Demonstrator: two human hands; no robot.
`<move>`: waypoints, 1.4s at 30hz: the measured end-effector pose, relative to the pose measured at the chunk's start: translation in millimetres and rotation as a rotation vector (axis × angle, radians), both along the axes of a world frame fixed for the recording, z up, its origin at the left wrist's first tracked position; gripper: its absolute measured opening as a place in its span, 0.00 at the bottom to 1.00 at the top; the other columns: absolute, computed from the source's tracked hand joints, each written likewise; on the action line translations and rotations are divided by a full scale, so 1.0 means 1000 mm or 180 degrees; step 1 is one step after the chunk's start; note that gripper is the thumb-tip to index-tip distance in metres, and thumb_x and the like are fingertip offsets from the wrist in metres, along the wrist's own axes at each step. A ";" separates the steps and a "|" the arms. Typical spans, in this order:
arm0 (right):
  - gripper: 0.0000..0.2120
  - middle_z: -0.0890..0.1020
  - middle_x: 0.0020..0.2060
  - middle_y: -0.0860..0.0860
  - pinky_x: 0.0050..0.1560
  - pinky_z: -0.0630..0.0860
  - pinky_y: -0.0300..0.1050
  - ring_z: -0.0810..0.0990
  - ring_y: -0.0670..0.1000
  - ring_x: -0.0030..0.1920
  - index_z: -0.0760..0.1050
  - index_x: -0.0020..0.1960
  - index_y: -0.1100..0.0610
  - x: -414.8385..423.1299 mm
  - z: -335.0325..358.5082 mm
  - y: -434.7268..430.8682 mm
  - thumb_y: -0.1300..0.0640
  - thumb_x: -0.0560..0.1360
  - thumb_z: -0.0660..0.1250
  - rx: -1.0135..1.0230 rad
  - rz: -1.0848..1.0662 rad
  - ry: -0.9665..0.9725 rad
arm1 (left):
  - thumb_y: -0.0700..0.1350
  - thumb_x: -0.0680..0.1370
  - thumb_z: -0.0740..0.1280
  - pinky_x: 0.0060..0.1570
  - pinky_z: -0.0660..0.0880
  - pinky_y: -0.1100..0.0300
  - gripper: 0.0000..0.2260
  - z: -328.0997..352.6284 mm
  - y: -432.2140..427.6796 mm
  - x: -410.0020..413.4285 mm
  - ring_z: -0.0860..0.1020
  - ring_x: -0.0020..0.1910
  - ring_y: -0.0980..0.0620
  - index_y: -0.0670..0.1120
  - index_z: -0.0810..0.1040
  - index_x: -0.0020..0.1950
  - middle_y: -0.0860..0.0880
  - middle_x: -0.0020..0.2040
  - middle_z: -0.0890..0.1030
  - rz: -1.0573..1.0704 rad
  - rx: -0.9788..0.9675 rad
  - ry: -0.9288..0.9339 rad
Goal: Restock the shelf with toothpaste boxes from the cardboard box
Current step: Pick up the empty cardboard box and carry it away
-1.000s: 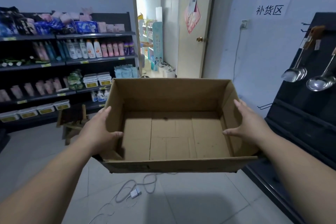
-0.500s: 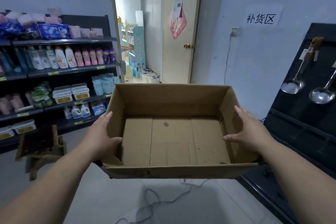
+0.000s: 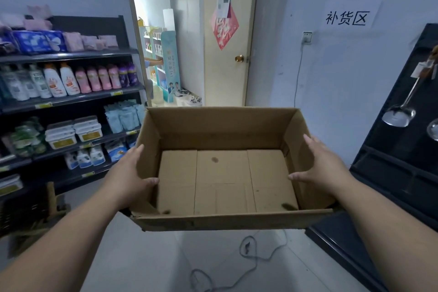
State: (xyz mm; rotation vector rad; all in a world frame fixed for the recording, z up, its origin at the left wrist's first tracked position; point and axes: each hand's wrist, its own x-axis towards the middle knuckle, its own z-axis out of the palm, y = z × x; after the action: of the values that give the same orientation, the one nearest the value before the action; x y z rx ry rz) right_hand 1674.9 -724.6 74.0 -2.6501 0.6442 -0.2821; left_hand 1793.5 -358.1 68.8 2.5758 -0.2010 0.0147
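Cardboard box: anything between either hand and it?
Nothing visible. The left hand and right hand each hold a side wall of the cardboard box, thumb inside, fingers outside. Its inside shows bare cardboard only.

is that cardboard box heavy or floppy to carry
Probably light: the cardboard box looks empty. Likely somewhat floppy: thin open walls, a ragged near-left corner. The left hand and right hand pinching opposite walls should steady it.

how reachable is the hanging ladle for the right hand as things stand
Probably not yet: the right hand grips the right wall of the cardboard box, which the left hand also carries, and the ladle hangs further right.
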 end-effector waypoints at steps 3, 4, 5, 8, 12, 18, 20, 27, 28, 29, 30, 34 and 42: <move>0.55 0.51 0.79 0.48 0.72 0.63 0.50 0.57 0.52 0.77 0.47 0.79 0.49 0.028 -0.006 -0.017 0.49 0.64 0.80 0.0038 0.0013 -0.0033 | 0.49 0.70 0.76 0.68 0.67 0.44 0.45 -0.001 -0.017 0.029 0.62 0.73 0.46 0.53 0.51 0.78 0.51 0.78 0.56 -0.0029 -0.0004 -0.0008; 0.56 0.51 0.79 0.48 0.72 0.63 0.50 0.57 0.52 0.77 0.47 0.79 0.49 0.039 -0.008 -0.026 0.49 0.64 0.80 0.0041 0.0021 -0.0043 | 0.49 0.70 0.76 0.67 0.68 0.44 0.45 -0.001 -0.026 0.040 0.63 0.73 0.45 0.53 0.51 0.78 0.50 0.78 0.57 -0.0037 -0.0002 -0.0015; 0.56 0.51 0.79 0.48 0.72 0.62 0.50 0.57 0.52 0.77 0.47 0.79 0.49 0.048 -0.009 -0.033 0.48 0.64 0.80 0.0041 0.0019 -0.0044 | 0.48 0.70 0.76 0.66 0.69 0.43 0.45 0.000 -0.032 0.048 0.64 0.72 0.45 0.53 0.51 0.78 0.50 0.78 0.57 -0.0032 -0.0004 -0.0014; 0.55 0.51 0.79 0.47 0.72 0.61 0.50 0.55 0.52 0.77 0.47 0.79 0.49 0.084 -0.011 -0.067 0.49 0.65 0.79 0.0070 0.0033 -0.0100 | 0.48 0.70 0.75 0.64 0.71 0.45 0.44 0.002 -0.066 0.083 0.66 0.71 0.45 0.53 0.51 0.78 0.50 0.77 0.58 -0.0055 -0.0030 -0.0086; 0.55 0.51 0.79 0.47 0.73 0.59 0.48 0.55 0.51 0.77 0.47 0.80 0.50 0.138 -0.003 -0.111 0.48 0.65 0.79 0.0031 0.0073 -0.0121 | 0.48 0.70 0.76 0.62 0.71 0.45 0.45 0.008 -0.111 0.132 0.66 0.71 0.45 0.53 0.51 0.78 0.50 0.77 0.58 -0.0011 -0.0041 -0.0106; 0.56 0.51 0.79 0.47 0.73 0.58 0.48 0.55 0.51 0.77 0.47 0.80 0.50 0.201 0.004 -0.158 0.48 0.64 0.80 0.0004 0.0147 -0.0070 | 0.46 0.70 0.76 0.62 0.72 0.44 0.45 0.009 -0.156 0.190 0.66 0.71 0.44 0.52 0.52 0.78 0.49 0.77 0.58 0.0076 -0.0149 -0.0066; 0.56 0.50 0.79 0.47 0.73 0.58 0.47 0.55 0.51 0.77 0.47 0.80 0.50 0.215 0.004 -0.169 0.47 0.64 0.79 0.0011 0.0164 -0.0057 | 0.46 0.69 0.76 0.62 0.72 0.44 0.45 0.008 -0.166 0.206 0.66 0.71 0.44 0.51 0.52 0.78 0.49 0.77 0.59 0.0054 -0.0158 -0.0052; 0.56 0.50 0.79 0.47 0.73 0.58 0.47 0.55 0.51 0.77 0.46 0.80 0.50 0.260 -0.006 -0.199 0.47 0.64 0.79 0.0047 0.0052 -0.0038 | 0.46 0.70 0.76 0.64 0.71 0.44 0.45 0.004 -0.200 0.267 0.66 0.71 0.44 0.51 0.52 0.78 0.49 0.77 0.59 -0.0089 -0.0151 -0.0035; 0.56 0.50 0.79 0.47 0.73 0.58 0.47 0.55 0.51 0.77 0.46 0.80 0.50 0.267 -0.007 -0.203 0.47 0.64 0.79 0.0050 0.0028 -0.0041 | 0.46 0.69 0.76 0.64 0.71 0.44 0.45 0.003 -0.205 0.277 0.66 0.71 0.44 0.51 0.52 0.78 0.49 0.77 0.59 -0.0122 -0.0173 -0.0039; 0.56 0.50 0.79 0.47 0.73 0.58 0.47 0.55 0.51 0.77 0.46 0.80 0.50 0.275 -0.008 -0.207 0.47 0.64 0.79 0.0045 0.0003 -0.0047 | 0.46 0.69 0.76 0.64 0.71 0.43 0.45 0.001 -0.210 0.290 0.67 0.71 0.44 0.51 0.52 0.78 0.49 0.77 0.59 -0.0160 -0.0193 -0.0041; 0.56 0.50 0.79 0.47 0.73 0.58 0.47 0.55 0.51 0.77 0.46 0.80 0.50 0.284 -0.008 -0.210 0.48 0.64 0.79 0.0032 -0.0026 -0.0053 | 0.46 0.69 0.76 0.64 0.72 0.43 0.45 0.000 -0.215 0.303 0.67 0.70 0.44 0.52 0.52 0.78 0.49 0.77 0.60 -0.0194 -0.0202 -0.0041; 0.56 0.49 0.79 0.47 0.73 0.59 0.47 0.55 0.51 0.77 0.46 0.80 0.49 0.332 -0.011 -0.223 0.48 0.65 0.79 0.0013 -0.0199 -0.0079 | 0.46 0.69 0.76 0.64 0.71 0.42 0.45 -0.009 -0.236 0.368 0.67 0.71 0.44 0.52 0.53 0.78 0.49 0.76 0.60 -0.0308 -0.0238 -0.0061; 0.57 0.49 0.79 0.46 0.73 0.57 0.46 0.55 0.50 0.77 0.46 0.80 0.49 0.471 -0.025 -0.245 0.47 0.63 0.80 0.0118 -0.0610 0.0034 | 0.48 0.68 0.77 0.68 0.67 0.47 0.46 -0.026 -0.275 0.562 0.65 0.72 0.46 0.52 0.52 0.78 0.50 0.77 0.60 -0.0753 -0.0211 0.0116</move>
State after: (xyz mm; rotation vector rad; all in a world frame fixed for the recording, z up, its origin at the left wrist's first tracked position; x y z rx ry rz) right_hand 2146.1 -969.4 48.9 -2.5591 0.9000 -0.3070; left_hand 2355.1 -633.4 43.3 2.4685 -0.4818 -0.1112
